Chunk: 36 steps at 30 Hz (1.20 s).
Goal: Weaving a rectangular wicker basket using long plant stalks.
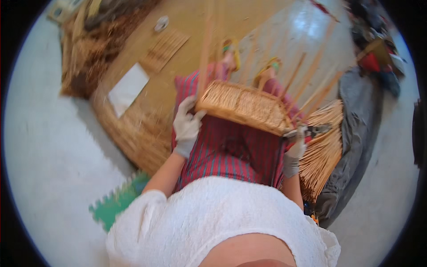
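Observation:
Over my lap sits a partly woven basket point(243, 107) of tan wicker, with long upright stakes point(307, 80) standing up from its far and right sides. My left hand point(187, 127), in a pale work glove, grips the basket's left corner, thumb on the near edge. At the right corner is my right hand point(293, 151), also gloved, closed around a hand tool point(291, 132) with grey metal and some red. The tool's metal tip meets the basket's lower right corner; blur hides its exact kind. A striped red and blue cloth point(218, 151) covers my lap beneath.
A bundle of thin wicker sticks point(322, 155) lies at right on dark grey sheeting point(360, 115). On the brown mat point(138, 142) are a white sheet point(129, 89), a slatted woven piece point(164, 51) and a tape roll point(161, 23). Brown fibre bundles point(91, 53) lie far left.

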Available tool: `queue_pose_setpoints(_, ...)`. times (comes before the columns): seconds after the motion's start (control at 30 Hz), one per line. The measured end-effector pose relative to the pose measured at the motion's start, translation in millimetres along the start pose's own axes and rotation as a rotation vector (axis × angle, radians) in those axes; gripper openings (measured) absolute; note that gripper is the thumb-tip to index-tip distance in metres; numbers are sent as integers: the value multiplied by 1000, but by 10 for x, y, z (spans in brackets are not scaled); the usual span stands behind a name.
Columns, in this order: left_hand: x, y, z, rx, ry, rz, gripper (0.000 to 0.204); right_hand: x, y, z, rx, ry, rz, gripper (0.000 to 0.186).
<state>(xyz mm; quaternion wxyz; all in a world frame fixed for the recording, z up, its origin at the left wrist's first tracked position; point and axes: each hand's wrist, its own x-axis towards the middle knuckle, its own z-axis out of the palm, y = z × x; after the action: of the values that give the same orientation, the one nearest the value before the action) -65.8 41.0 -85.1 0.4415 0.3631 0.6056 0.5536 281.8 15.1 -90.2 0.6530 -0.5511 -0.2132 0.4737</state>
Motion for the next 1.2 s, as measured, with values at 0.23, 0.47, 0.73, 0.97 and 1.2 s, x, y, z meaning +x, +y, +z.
queue_pose_setpoints(0.23, 99, 45, -87, 237, -13, 234, 55, -11, -212, 174, 6, -158, -166, 29)
queue_pose_setpoints(0.47, -152, 330, 255, 839, -104, 821, 37, -256, -151, -144, -447, -1, -177, 31)
queue_pose_setpoints(0.73, -365, 264, 899, 931, -718, 988, 28, -554, -604, 124, -1119, 11, -490, 52)
queue_pose_setpoints(0.97, -508, 314, 794, 781, -575, 1125, 32, -611, -399, 590, -1625, -268, -824, 78)
queue_pose_setpoints(1.2, -496, 335, 781, 707, -585, 1071, 32, -586, -65, 742, -1612, -311, -865, 70)
